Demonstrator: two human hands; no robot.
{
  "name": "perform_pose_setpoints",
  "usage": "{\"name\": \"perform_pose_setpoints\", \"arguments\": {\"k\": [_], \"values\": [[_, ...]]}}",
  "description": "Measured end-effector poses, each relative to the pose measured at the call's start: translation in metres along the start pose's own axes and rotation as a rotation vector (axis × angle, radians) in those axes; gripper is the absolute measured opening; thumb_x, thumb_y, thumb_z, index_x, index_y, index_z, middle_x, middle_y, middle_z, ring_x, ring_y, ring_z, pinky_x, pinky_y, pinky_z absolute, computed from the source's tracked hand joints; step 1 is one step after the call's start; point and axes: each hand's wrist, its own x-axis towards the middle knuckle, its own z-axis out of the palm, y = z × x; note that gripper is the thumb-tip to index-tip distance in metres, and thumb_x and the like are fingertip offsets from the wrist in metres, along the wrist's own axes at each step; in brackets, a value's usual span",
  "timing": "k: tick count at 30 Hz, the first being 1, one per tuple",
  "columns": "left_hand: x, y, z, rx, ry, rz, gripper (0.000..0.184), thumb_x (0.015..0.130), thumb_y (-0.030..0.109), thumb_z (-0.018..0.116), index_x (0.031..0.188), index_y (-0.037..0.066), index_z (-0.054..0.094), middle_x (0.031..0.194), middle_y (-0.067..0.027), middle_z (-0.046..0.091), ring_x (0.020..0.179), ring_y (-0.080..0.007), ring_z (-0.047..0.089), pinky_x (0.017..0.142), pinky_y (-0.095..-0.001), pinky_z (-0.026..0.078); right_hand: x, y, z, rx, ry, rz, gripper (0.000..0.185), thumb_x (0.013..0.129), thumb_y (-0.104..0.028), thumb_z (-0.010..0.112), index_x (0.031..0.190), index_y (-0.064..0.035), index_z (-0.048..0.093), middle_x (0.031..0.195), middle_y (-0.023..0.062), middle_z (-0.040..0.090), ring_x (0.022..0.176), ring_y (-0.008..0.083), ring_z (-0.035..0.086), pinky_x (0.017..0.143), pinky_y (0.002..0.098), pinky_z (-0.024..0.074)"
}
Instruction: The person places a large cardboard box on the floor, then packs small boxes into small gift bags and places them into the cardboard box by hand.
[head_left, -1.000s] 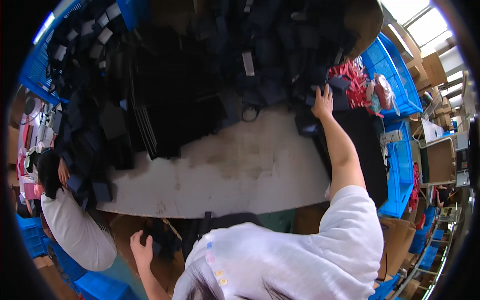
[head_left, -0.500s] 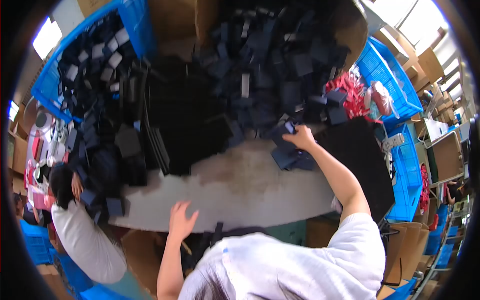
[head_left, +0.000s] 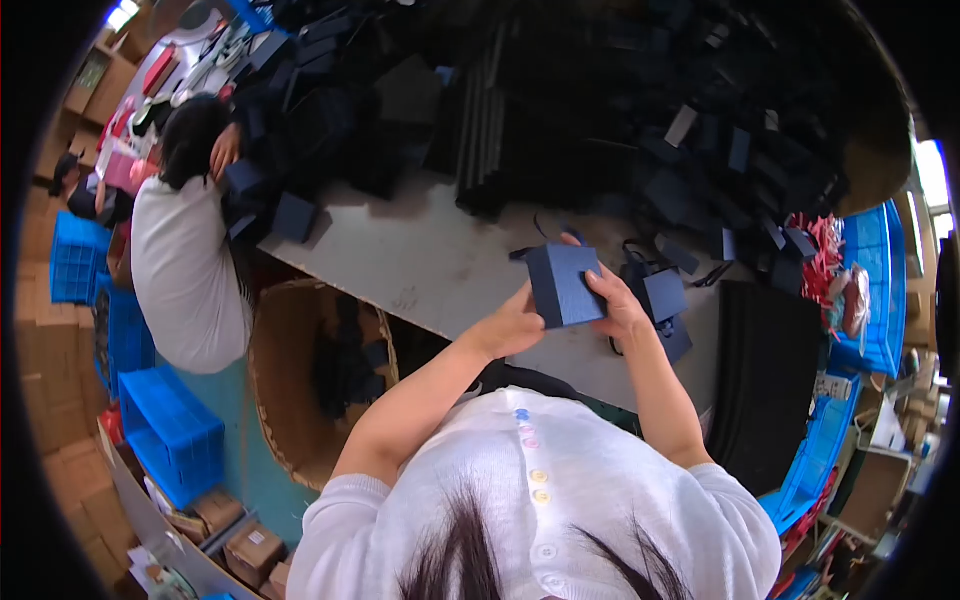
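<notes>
A dark blue box (head_left: 566, 286) with a dark ribbon at its top is held between both hands above the table's front part. My left hand (head_left: 512, 325) grips its left side and lower corner, the fingers partly hidden behind it. On the right side, my right hand (head_left: 620, 302) has its fingers closed on the box. Just right of that hand, another blue box (head_left: 664, 295) lies on the grey table (head_left: 400, 262) among dark ribbons.
Dark stacked sheets (head_left: 490, 130) and many small blue boxes cover the back. A black stack (head_left: 765, 370) stands at the right, near red ribbons (head_left: 822, 260) and blue crates. A person (head_left: 190, 270) sits at the left, beside an open carton (head_left: 275, 385).
My right hand has drawn back from the pile with a blue box. My left hand has risen from the table's edge and closed on it. The view has swung left and down.
</notes>
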Motion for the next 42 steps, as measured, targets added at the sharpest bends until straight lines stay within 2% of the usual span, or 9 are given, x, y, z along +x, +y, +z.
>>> {"name": "perform_pose_setpoints", "arguments": {"k": [6,12,16,20,28,31,35,40,42], "values": [[-0.032,0.046,0.000,-0.415,0.276,0.021,0.077,0.085,0.022,0.060,0.148,0.025,0.016,0.130,-0.0079,0.044,0.115,-0.0218,0.052,0.093,-0.0399,0.047,0.039,0.003,0.038,-0.652,-0.074,-0.008,0.074,0.081,-0.020,0.070,0.145,-0.0093,0.033,0.142,0.0085,0.041,0.128,0.0201,0.042,0.101,0.0338,0.0399],[-0.049,0.041,-0.023,1.018,0.693,0.262,0.111,0.064,0.018,0.079,0.146,-0.002,0.006,0.142,-0.0198,0.030,0.130,-0.0311,0.036,0.104,-0.0401,0.035,0.078,0.024,0.070,-1.101,0.167,-0.258,0.055,0.077,-0.019,0.070,0.126,0.0007,0.054,0.118,0.0169,0.061,0.103,0.0261,0.061,0.088,0.0353,0.0496],[-0.049,0.035,-0.027,1.373,0.802,0.337,0.121,0.058,0.022,0.083,0.147,0.000,0.003,0.144,-0.0232,0.025,0.131,-0.0365,0.033,0.107,-0.0422,0.031,0.103,0.035,0.099,-1.661,0.270,-0.466,0.031,0.078,-0.009,0.065,0.108,-0.0007,0.064,0.097,0.0123,0.067,0.085,0.0220,0.066,0.073,0.0358,0.0528],[-0.056,0.039,-0.036,1.373,0.852,0.448,0.126,0.056,0.014,0.084,0.147,0.002,-0.001,0.144,-0.0224,0.024,0.129,-0.0395,0.033,0.107,-0.0438,0.031,0.119,0.033,0.117,-1.225,0.330,-1.019,0.011,0.085,-0.009,0.059,0.089,-0.0012,0.065,0.085,0.0088,0.067,0.073,0.0192,0.063,0.068,0.0297,0.0494],[-0.069,0.066,-0.061,1.246,0.694,0.695,0.132,0.056,0.027,0.089,0.148,0.005,-0.002,0.150,-0.0195,0.019,0.135,-0.0367,0.029,0.110,-0.0444,0.027,0.148,0.062,0.079,-0.274,0.120,0.309,0.039,0.096,-0.036,0.050,0.127,-0.0134,0.052,0.111,0.0020,0.060,0.107,0.0151,0.055,0.088,0.0341,0.0471],[-0.097,0.104,-0.132,1.604,0.734,0.593,0.105,0.055,0.036,0.085,0.140,0.004,0.033,0.144,-0.0228,0.030,0.135,-0.0423,0.024,0.110,-0.0525,0.021,0.147,0.042,0.088,-0.258,0.236,0.243,0.039,0.094,-0.037,0.053,0.128,-0.0177,0.051,0.115,0.0002,0.058,0.102,0.0144,0.056,0.083,0.0326,0.0498],[-0.126,0.201,-0.241,1.949,1.658,0.410,0.103,0.061,0.023,0.078,0.144,0.003,0.021,0.140,-0.0248,0.030,0.131,-0.0403,0.026,0.108,-0.0519,0.023,0.147,0.037,0.061,-0.354,0.246,0.133,0.044,0.090,-0.042,0.059,0.126,-0.0160,0.054,0.110,-0.0016,0.061,0.097,0.0140,0.058,0.084,0.0306,0.0480],[-0.127,0.218,-0.243,1.823,1.701,0.102,0.107,0.058,0.019,0.078,0.146,0.007,0.018,0.130,-0.0206,0.035,0.119,-0.0374,0.035,0.102,-0.0478,0.028,0.128,0.032,0.045,-0.388,0.392,0.106,0.056,0.088,-0.040,0.062,0.132,-0.0097,0.046,0.118,0.0055,0.056,0.104,0.0171,0.056,0.087,0.0309,0.0471],[-0.132,0.191,-0.216,1.525,1.533,0.478,0.105,0.056,0.013,0.077,0.144,0.007,0.020,0.128,-0.0198,0.035,0.119,-0.0376,0.035,0.102,-0.0471,0.029,0.119,0.031,0.040,-0.351,0.426,0.064,0.053,0.089,-0.040,0.061,0.131,-0.0103,0.048,0.117,0.0046,0.057,0.104,0.0168,0.056,0.087,0.0313,0.0476]]}}
